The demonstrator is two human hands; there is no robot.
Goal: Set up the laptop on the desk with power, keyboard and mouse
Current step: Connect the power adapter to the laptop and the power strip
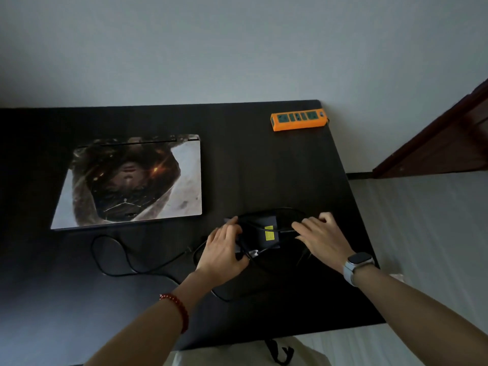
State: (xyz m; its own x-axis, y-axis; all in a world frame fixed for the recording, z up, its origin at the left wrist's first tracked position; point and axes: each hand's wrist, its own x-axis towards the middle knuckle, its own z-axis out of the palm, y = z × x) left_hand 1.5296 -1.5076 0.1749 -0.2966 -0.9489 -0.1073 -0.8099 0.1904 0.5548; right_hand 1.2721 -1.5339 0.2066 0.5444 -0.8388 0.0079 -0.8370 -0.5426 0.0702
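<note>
Left hand gripped the cord-wrapped power adapter, right hand rested loose-fingered on it; laptop and power strip lay beyond

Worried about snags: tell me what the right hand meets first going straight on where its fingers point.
The power adapter, just beyond the fingertips of the right hand; its black cable may already touch them.

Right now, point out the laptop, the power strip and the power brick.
laptop [132,180]: head view, centre of closed lid.
power strip [298,119]: head view, orange top face.
power brick [270,235]: head view, its yellow label.
</note>
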